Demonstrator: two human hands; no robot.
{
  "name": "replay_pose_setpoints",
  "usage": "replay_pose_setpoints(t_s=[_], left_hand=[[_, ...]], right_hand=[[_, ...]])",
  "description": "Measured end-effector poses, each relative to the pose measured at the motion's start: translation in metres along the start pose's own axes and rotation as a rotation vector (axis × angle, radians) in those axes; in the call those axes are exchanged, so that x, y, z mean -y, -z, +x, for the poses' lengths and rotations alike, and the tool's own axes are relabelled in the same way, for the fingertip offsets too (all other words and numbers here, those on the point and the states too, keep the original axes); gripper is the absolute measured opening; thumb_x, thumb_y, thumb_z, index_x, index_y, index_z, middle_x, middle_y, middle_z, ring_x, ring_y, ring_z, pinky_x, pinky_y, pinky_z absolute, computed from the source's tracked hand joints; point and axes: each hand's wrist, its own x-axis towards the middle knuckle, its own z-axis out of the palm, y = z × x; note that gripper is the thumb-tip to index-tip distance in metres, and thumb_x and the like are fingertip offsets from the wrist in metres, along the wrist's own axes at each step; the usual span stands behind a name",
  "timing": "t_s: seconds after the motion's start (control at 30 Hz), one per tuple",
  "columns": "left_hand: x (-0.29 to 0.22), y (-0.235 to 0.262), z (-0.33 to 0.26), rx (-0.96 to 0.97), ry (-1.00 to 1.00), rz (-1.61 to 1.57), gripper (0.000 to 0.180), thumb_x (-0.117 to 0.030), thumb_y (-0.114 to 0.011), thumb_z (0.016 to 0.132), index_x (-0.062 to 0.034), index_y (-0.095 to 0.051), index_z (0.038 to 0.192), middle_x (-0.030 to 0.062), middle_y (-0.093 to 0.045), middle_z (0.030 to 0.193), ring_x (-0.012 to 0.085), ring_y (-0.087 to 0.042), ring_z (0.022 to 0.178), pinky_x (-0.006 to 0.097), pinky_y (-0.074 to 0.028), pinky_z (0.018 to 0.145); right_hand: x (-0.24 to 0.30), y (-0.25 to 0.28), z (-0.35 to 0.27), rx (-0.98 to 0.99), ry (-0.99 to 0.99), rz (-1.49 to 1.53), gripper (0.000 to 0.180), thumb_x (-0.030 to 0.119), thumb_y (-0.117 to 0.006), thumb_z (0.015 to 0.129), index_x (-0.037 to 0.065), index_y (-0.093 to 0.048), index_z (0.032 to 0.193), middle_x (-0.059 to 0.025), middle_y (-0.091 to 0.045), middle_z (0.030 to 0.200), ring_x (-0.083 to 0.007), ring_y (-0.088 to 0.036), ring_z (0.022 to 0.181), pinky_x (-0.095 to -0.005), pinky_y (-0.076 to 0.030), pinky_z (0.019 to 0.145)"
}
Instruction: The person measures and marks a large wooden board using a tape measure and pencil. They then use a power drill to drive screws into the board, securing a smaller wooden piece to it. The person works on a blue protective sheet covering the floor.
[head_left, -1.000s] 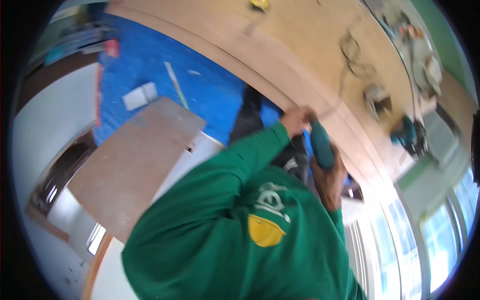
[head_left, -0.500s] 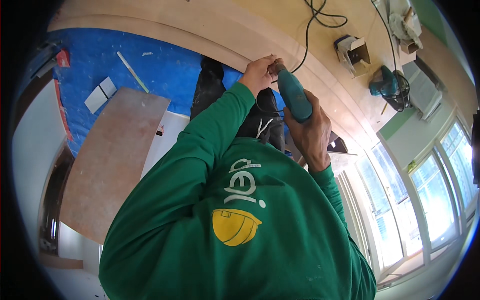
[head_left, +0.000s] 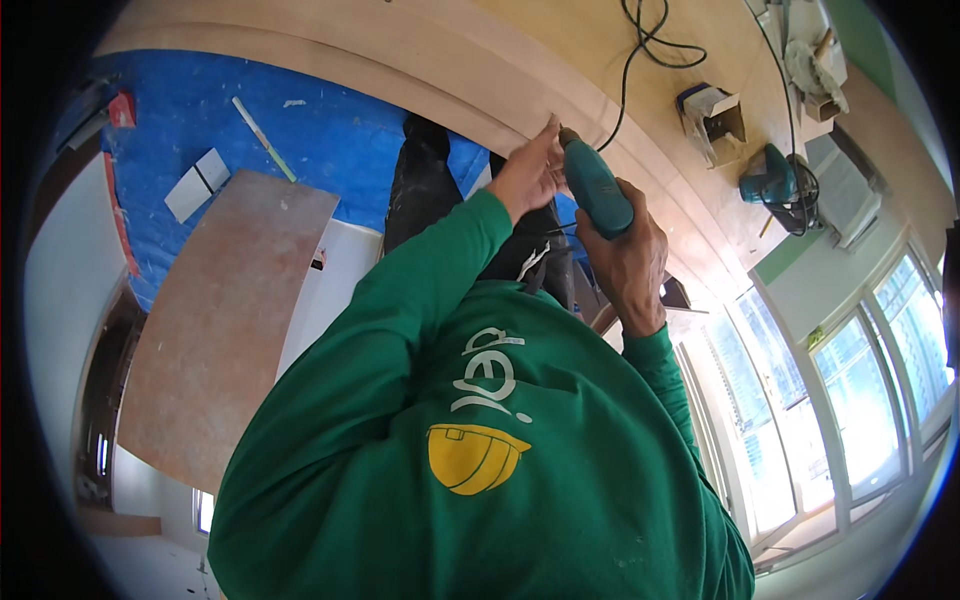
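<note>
My right hand (head_left: 628,250) is wrapped around the rear of a teal corded power drill (head_left: 597,188). The drill's dark chuck end (head_left: 568,136) points up and away, close to the front of a wooden board surface (head_left: 480,75). My left hand (head_left: 530,172) is beside the chuck, fingers stretched out and somewhat apart, with one fingertip near the board's edge. No object shows in its fingers, though the palm side is partly hidden. Whether a bit sits in the chuck is too small to make out.
On the wooden surface lie a black cord (head_left: 628,80), an opened small box (head_left: 715,122) and another teal power tool (head_left: 770,178). Blue sheeting (head_left: 330,110) covers the floor at left, holding a marked strip (head_left: 262,138) and a white card (head_left: 198,185). A brown panel (head_left: 225,320) stands nearer.
My left hand has drawn off the drill's chuck and its fingers have straightened. The drill, in my right hand, has shifted slightly to the right.
</note>
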Motion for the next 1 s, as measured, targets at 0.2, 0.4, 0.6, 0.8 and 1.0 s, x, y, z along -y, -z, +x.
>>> replay_pose_setpoints(t_s=[0.2,0.4,0.6,0.8,1.0], left_hand=[[0.019,-0.07,-0.067,0.031,0.144,0.028,0.051,-0.06,-0.076,0.098,-0.0104,-0.066,0.1,0.0038,-0.068,0.09,0.0194,-0.069,0.087,0.038,-0.058,0.082],[0.021,-0.068,-0.062,0.019,0.127,0.066,0.044,-0.053,-0.072,0.098,-0.0097,-0.066,0.099,0.0063,-0.07,0.091,0.0208,-0.069,0.083,0.039,-0.06,0.078],[0.023,-0.063,-0.055,0.034,0.143,0.069,0.044,-0.053,-0.068,0.1,-0.0086,-0.066,0.095,0.0066,-0.069,0.088,0.021,-0.069,0.078,0.039,-0.06,0.074],[0.025,-0.065,-0.06,0.035,0.127,0.069,0.043,-0.051,-0.067,0.101,-0.0091,-0.066,0.093,0.0058,-0.069,0.088,0.02,-0.069,0.079,0.038,-0.059,0.075],[0.022,-0.067,-0.057,0.021,0.117,0.074,0.04,-0.049,-0.067,0.102,-0.0104,-0.066,0.093,0.0048,-0.069,0.089,0.0187,-0.068,0.08,0.036,-0.058,0.077]], right_hand=[[0.006,0.001,0.002,0.046,-0.045,-0.01,0.063,0.032,-0.088,0.084,0.005,-0.064,0.135,-0.026,-0.078,0.106,-0.0468,-0.076,0.094,-0.0527,-0.059,0.08],[0.007,-0.002,0.002,0.044,-0.032,-0.011,0.063,0.03,-0.088,0.084,0.006,-0.063,0.136,-0.0256,-0.078,0.107,-0.0467,-0.076,0.094,-0.0532,-0.059,0.08],[0.011,-0.001,0.002,0.036,-0.021,-0.019,0.061,0.029,-0.088,0.085,0.006,-0.063,0.136,-0.0247,-0.078,0.105,-0.0461,-0.077,0.092,-0.0528,-0.06,0.078],[0.009,-0.001,0.001,0.028,-0.009,-0.007,0.058,0.03,-0.087,0.085,0.006,-0.064,0.133,-0.0243,-0.078,0.101,-0.046,-0.077,0.091,-0.0523,-0.06,0.077],[0.006,-0.003,0.002,0.015,-0.018,-0.019,0.059,0.032,-0.087,0.086,0.006,-0.065,0.133,-0.0245,-0.078,0.102,-0.0461,-0.076,0.091,-0.0526,-0.059,0.078]])
